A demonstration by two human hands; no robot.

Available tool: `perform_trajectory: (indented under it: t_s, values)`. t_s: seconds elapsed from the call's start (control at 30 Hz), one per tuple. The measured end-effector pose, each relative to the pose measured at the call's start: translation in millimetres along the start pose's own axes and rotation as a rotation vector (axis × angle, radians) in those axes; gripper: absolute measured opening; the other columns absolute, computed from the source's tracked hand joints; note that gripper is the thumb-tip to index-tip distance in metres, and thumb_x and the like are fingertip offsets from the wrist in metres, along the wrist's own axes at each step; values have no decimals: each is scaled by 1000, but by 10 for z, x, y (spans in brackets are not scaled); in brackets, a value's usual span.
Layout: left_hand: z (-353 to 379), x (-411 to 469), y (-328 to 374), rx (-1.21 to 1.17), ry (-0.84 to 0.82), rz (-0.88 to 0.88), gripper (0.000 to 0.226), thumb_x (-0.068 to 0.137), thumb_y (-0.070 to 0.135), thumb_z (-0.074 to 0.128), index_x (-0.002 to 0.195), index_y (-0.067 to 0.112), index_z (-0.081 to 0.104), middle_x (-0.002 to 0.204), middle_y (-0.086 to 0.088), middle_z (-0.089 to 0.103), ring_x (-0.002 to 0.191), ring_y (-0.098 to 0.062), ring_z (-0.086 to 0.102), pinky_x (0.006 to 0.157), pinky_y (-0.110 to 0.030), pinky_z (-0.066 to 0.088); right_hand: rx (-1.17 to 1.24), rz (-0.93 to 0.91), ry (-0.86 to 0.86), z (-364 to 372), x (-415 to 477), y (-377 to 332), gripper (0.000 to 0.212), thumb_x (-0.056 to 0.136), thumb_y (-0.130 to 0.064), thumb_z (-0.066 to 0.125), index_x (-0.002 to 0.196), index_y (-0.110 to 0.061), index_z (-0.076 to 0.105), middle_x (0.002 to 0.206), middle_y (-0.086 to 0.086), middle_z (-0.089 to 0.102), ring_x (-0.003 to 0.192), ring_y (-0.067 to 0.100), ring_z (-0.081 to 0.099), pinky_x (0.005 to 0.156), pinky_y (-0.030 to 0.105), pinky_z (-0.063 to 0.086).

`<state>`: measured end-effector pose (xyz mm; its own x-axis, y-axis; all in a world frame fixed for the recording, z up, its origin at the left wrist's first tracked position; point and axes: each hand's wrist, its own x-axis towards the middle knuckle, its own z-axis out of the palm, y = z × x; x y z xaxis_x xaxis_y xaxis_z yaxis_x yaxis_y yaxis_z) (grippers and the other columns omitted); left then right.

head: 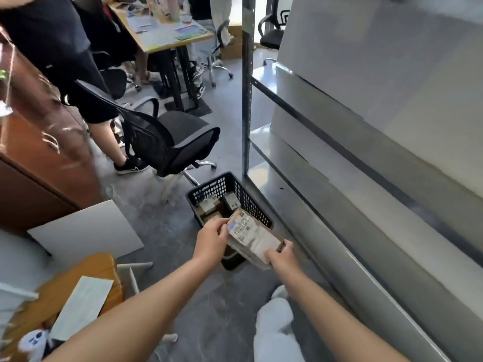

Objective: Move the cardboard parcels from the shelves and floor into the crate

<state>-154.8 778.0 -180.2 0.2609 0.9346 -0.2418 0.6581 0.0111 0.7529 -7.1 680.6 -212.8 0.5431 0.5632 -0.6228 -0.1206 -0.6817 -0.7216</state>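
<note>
A black plastic crate [206, 190] stands on the grey floor beside the metal shelf unit. Several small cardboard parcels [209, 209] lie inside it. Both hands hold a flat cardboard parcel [252, 237] with a white barcode label just above the crate's near end. My left hand [213, 239] pinches its far left edge. My right hand [282, 256] grips its near right corner. The crate's near part is hidden under the parcel and hands.
A grey metal shelf unit [339, 178] runs along the right, its post [247, 100] just behind the crate. A black office chair [167, 137] stands left of the crate, a person [65, 61] beside it. A white board [86, 231] and a wooden stool [78, 278] lie at left.
</note>
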Motion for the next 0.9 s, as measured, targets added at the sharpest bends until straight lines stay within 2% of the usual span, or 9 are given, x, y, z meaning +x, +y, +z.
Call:
perform_trajectory:
  t_s: [0.1,0.2,0.3,0.37,0.43,0.6,0.7,0.8,0.9]
  values:
    - [103,605,-87,-35,43,-102,30,99,14,48,121,16,68,121,1,66,111,-17,59,92,-28,44,-46,6,-19,166,679,-312,53,83,-11,58,132,-15,38,129,10,47,111,27,54,95,40,49]
    - [155,1260,-175,-84,99,-193,31,97,13,47,116,21,70,115,3,69,106,-17,62,86,-30,48,-19,5,-83,371,1376,-623,35,88,-9,55,118,-20,42,126,10,48,106,25,55,77,29,50]
    - [153,1842,-162,-93,124,-277,32,97,10,47,114,19,72,110,4,70,101,-14,62,73,-18,45,-17,62,-141,544,1904,-870,29,90,-9,53,112,-21,40,127,10,48,103,25,57,64,22,45]
    - [143,2200,-118,-105,139,-297,31,96,8,48,113,17,73,107,4,71,100,-13,63,71,-14,43,-8,78,-171,613,2161,-1027,29,91,-10,53,115,-22,41,127,9,49,103,23,57,59,19,43]
    - [134,2535,-26,-120,147,-323,30,95,8,50,112,18,73,105,5,71,97,-12,64,72,-14,43,15,95,-184,627,2391,-1213,29,92,-11,53,116,-23,42,127,10,50,104,22,58,59,18,44]
    - [129,3129,118,-114,125,-323,30,97,10,49,114,21,72,101,11,68,85,3,59,60,-1,39,20,102,-207,702,2875,-1659,32,95,-14,49,125,-22,39,130,8,49,106,19,56,59,16,43]
    - [133,3463,53,-101,97,-334,30,98,9,48,116,18,71,103,9,67,84,4,58,57,2,39,13,154,-216,838,3112,-1792,27,96,-16,47,120,-22,39,129,9,50,103,18,56,55,14,42]
    - [245,3802,-233,-100,63,-361,29,98,7,49,111,20,72,99,9,70,70,9,57,54,0,41,9,204,-182,1096,3431,-1717,20,97,-19,45,116,-19,40,128,10,49,98,20,55,54,16,41]
    - [484,4215,-775,-72,-39,-433,28,97,9,51,109,24,72,94,10,72,68,1,58,56,-12,44,27,288,-122,1431,3820,-1477,21,99,-21,45,120,-18,41,131,7,43,100,18,52,55,17,38]
